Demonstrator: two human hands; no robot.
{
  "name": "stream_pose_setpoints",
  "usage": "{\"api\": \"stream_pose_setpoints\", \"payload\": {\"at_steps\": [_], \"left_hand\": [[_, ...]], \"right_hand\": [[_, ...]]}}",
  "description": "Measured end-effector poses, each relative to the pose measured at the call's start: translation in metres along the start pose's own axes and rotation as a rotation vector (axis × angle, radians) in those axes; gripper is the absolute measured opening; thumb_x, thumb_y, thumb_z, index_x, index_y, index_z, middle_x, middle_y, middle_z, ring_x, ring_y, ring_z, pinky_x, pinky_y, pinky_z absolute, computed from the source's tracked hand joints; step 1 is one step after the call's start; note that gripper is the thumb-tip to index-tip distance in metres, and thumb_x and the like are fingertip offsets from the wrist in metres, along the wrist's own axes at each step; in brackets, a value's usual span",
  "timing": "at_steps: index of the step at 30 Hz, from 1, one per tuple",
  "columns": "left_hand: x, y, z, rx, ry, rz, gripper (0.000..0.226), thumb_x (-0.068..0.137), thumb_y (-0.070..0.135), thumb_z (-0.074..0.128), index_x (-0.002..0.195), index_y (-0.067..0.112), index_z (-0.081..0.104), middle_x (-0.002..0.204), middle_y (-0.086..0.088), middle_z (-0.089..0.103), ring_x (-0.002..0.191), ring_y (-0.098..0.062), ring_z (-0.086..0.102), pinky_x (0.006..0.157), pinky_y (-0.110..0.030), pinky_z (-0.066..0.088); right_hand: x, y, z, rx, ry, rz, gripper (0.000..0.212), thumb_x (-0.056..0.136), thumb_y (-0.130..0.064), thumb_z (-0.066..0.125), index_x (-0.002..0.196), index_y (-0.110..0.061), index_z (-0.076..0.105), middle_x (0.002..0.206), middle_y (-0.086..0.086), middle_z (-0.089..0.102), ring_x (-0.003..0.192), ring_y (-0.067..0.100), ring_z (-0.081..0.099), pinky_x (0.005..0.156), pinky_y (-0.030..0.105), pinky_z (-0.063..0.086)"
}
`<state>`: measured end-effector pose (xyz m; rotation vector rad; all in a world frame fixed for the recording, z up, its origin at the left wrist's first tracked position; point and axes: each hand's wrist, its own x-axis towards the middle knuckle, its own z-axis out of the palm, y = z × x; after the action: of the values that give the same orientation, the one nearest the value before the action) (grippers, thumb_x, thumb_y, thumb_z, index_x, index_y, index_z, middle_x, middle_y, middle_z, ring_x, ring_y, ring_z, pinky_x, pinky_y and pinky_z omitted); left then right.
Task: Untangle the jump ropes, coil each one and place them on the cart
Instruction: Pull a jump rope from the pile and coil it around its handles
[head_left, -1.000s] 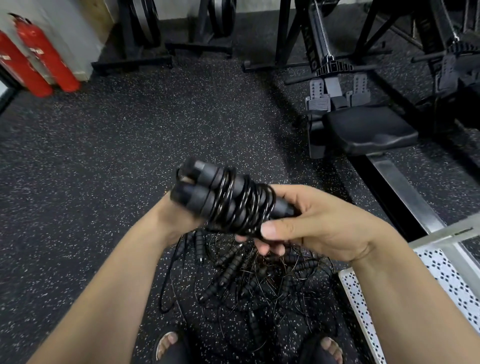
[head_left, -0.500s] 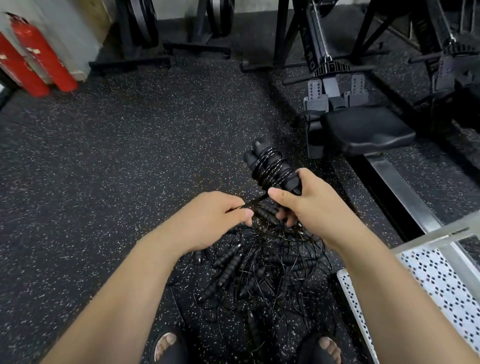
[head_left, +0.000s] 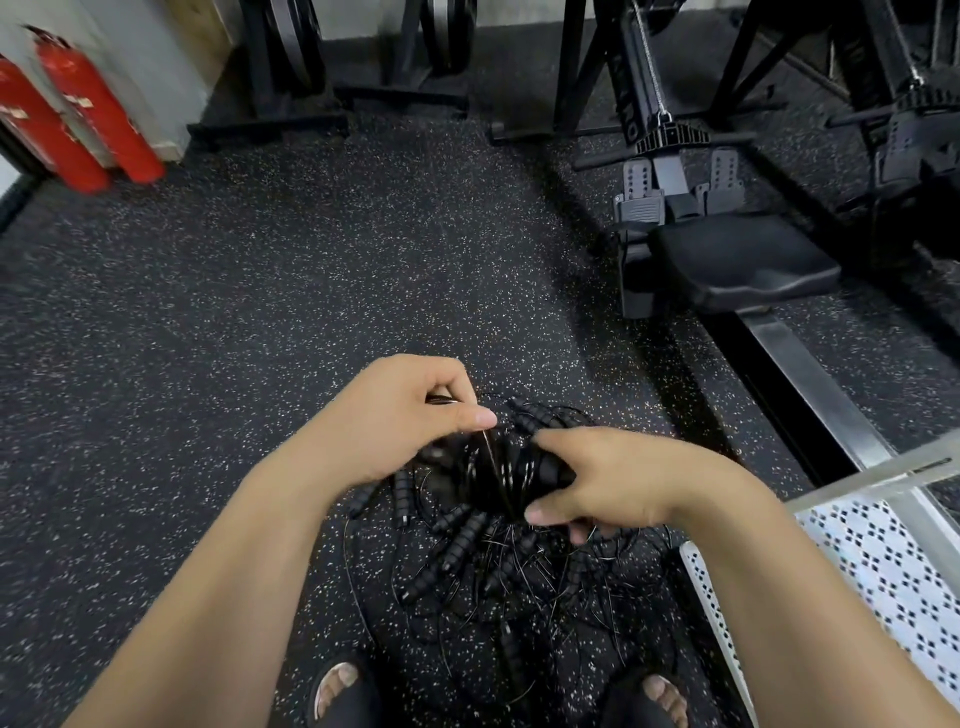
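So the person is mid-coil on one rope. The right hand is wrapped around the wrapped jump rope, a chunky black bundle where the cord looks wound round the handles, held low just above the tangled pile on the speckled floor between their feet. The left hand is closed in a pinch on the loose cord, thumb against fingers, right beside the left end of the bundle. It reads like the last bit of winding or tucking the tail in. The exact end of the cord is blurry, so it's hard to say how much is left. Next up, probably: secure that tail so the coil doesn't spring apart, then swing it over to the cart, whose white perforated deck sits near right. Plenty of ropes remain knotted in the pile, so the job looks far from finished.
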<state>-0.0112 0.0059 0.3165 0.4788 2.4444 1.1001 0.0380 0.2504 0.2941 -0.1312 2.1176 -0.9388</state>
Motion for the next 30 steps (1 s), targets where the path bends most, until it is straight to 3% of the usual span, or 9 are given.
{"api": "stream_pose_setpoints", "payload": {"at_steps": [4, 9, 13, 15, 17, 19, 23, 27, 30], "left_hand": [[-0.003, -0.001, -0.015, -0.111, 0.027, 0.019, 0.016, 0.084, 0.04, 0.087, 0.084, 0.027, 0.077, 0.086, 0.001, 0.076, 0.079, -0.01, 0.065, 0.084, -0.035, 0.052], [-0.006, -0.009, -0.028, -0.408, 0.003, 0.009, 0.031, 0.089, 0.036, 0.082, 0.095, 0.007, 0.073, 0.081, -0.008, 0.062, 0.067, -0.018, 0.052, 0.065, -0.03, 0.044], [-0.011, 0.007, -0.02, -0.722, -0.177, 0.095, 0.025, 0.107, 0.004, 0.055, 0.1, 0.001, 0.078, 0.091, -0.014, 0.075, 0.097, -0.033, 0.077, 0.093, -0.052, 0.056], [0.0, -0.002, 0.001, -0.502, 0.01, 0.048, 0.038, 0.11, 0.007, 0.054, 0.086, 0.023, 0.079, 0.085, 0.004, 0.078, 0.089, -0.013, 0.075, 0.092, -0.043, 0.055], [0.008, -0.001, 0.011, -0.43, 0.233, -0.054, 0.032, 0.114, 0.016, 0.05, 0.091, 0.019, 0.071, 0.08, 0.002, 0.075, 0.075, -0.011, 0.067, 0.086, -0.036, 0.052], [0.011, 0.009, 0.021, -0.439, 0.194, -0.051, 0.04, 0.114, 0.017, 0.044, 0.084, 0.03, 0.067, 0.07, 0.001, 0.06, 0.063, -0.014, 0.049, 0.07, -0.036, 0.04], [0.013, 0.015, 0.031, -0.302, 0.098, -0.053, 0.041, 0.107, 0.028, 0.047, 0.072, 0.041, 0.062, 0.067, 0.008, 0.051, 0.068, -0.016, 0.044, 0.073, -0.041, 0.037], [0.009, 0.014, 0.032, -0.179, -0.076, -0.113, 0.022, 0.108, 0.028, 0.059, 0.086, 0.03, 0.062, 0.076, 0.019, 0.062, 0.07, -0.007, 0.054, 0.079, -0.035, 0.045], [0.007, 0.012, 0.031, -0.09, -0.133, -0.071, 0.02, 0.103, 0.027, 0.066, 0.118, 0.038, 0.071, 0.116, 0.026, 0.073, 0.109, 0.002, 0.067, 0.104, -0.034, 0.051]], "right_hand": [[-0.017, -0.01, -0.005, 0.215, -0.187, -0.2, 0.031, 0.101, -0.018, 0.077, 0.126, -0.009, 0.06, 0.106, 0.005, 0.076, 0.081, 0.02, 0.068, 0.063, 0.028, 0.052], [-0.034, -0.018, -0.014, 0.408, -0.257, -0.426, 0.032, 0.104, -0.004, 0.068, 0.131, 0.004, 0.054, 0.113, 0.011, 0.075, 0.076, 0.02, 0.06, 0.064, 0.031, 0.046], [-0.031, -0.018, -0.014, 0.564, -0.202, -0.571, 0.032, 0.104, -0.003, 0.063, 0.133, 0.005, 0.053, 0.113, 0.013, 0.071, 0.076, 0.02, 0.06, 0.063, 0.028, 0.048], [-0.027, -0.019, -0.014, 0.668, -0.13, -0.603, 0.032, 0.104, -0.006, 0.063, 0.135, -0.003, 0.058, 0.115, 0.014, 0.071, 0.077, 0.018, 0.06, 0.064, 0.025, 0.049], [-0.022, -0.019, -0.013, 0.791, -0.048, -0.611, 0.036, 0.102, -0.011, 0.065, 0.138, -0.007, 0.06, 0.117, 0.014, 0.071, 0.078, 0.017, 0.061, 0.065, 0.025, 0.05], [-0.017, -0.019, -0.01, 0.897, 0.05, -0.598, 0.041, 0.101, -0.015, 0.068, 0.141, -0.005, 0.06, 0.119, 0.016, 0.072, 0.079, 0.018, 0.062, 0.066, 0.026, 0.049], [-0.011, -0.021, -0.006, 0.933, 0.205, -0.53, 0.048, 0.1, -0.018, 0.069, 0.141, 0.004, 0.056, 0.116, 0.016, 0.073, 0.084, 0.021, 0.065, 0.071, 0.032, 0.047], [-0.007, -0.012, -0.013, 0.681, 0.282, -0.352, 0.048, 0.09, -0.023, 0.084, 0.132, -0.007, 0.067, 0.121, 0.006, 0.078, 0.104, 0.025, 0.071, 0.097, 0.041, 0.054], [-0.007, -0.002, -0.016, 0.534, 0.321, -0.29, 0.055, 0.075, -0.023, 0.097, 0.124, -0.019, 0.074, 0.122, 0.002, 0.08, 0.119, 0.026, 0.073, 0.115, 0.054, 0.048]]}}
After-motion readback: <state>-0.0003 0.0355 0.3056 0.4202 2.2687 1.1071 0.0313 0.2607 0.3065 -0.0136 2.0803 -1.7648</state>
